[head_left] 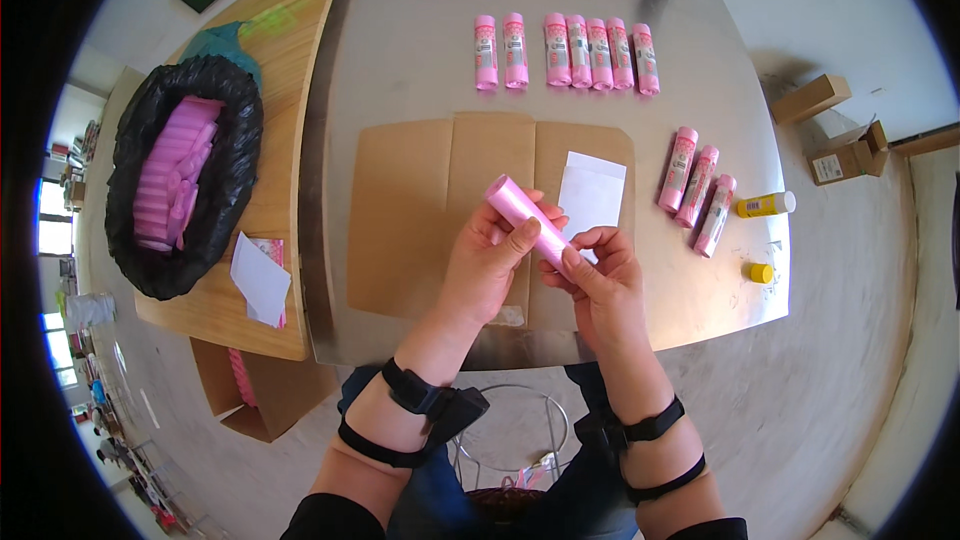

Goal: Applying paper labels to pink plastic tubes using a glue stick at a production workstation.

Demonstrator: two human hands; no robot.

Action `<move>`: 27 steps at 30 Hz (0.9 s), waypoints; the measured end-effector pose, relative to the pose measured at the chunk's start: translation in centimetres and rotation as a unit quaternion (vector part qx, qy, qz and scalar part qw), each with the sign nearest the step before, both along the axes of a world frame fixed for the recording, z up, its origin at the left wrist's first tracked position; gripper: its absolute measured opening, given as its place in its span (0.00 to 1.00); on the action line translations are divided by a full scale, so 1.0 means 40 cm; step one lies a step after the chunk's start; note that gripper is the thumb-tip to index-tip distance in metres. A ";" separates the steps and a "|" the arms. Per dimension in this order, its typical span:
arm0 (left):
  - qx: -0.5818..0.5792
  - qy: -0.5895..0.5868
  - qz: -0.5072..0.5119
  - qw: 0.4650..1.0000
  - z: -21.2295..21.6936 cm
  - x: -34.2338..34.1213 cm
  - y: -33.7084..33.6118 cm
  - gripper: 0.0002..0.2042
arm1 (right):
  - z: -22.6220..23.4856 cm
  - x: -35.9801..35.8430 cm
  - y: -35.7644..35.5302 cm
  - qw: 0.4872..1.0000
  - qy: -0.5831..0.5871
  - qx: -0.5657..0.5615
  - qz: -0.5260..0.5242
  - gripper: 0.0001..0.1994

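Evidently both hands are on one pink roll (541, 229), held at a slant above an opened-out sheet of cardboard (400, 215) that lies on the metal worktop (405, 55). The left hand (503, 245) curls its fingers around the upper part of the roll, thumb laid along the near side. The right hand (600, 280) is partly closed, gripping the lower end between thumb and bent fingers. Just beyond the fingers, white paper slips (594, 190) lie on the cardboard. Farther back stands a row of seven labelled rolls (578, 52), two of them set apart at the left. To the right, three slanted rolls (696, 187) lie near a yellow glue stick (765, 205), with a yellow cap (760, 273) closer to the person. At the left, a black bag (235, 155) full of pink rolls (175, 175) sits on a wooden worktop (288, 90), near some white papers (260, 280)
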State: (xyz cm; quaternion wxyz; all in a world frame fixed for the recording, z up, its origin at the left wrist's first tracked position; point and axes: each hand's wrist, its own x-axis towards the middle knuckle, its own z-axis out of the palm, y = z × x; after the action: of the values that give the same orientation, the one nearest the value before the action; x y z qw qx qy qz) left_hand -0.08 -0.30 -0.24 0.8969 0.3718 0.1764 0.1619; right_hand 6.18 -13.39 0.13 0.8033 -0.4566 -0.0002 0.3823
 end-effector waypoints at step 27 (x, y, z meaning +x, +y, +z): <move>0.731 0.022 -0.035 0.681 0.021 -0.009 0.007 0.16 | 0.021 0.034 -0.053 0.965 -0.210 -0.146 0.053 0.10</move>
State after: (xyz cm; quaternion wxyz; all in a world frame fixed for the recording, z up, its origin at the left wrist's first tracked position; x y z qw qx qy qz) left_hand -0.42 0.00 0.62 0.3412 0.9186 0.0086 0.1991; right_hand 7.55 -15.53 0.99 0.6884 -0.6384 -0.1372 0.3159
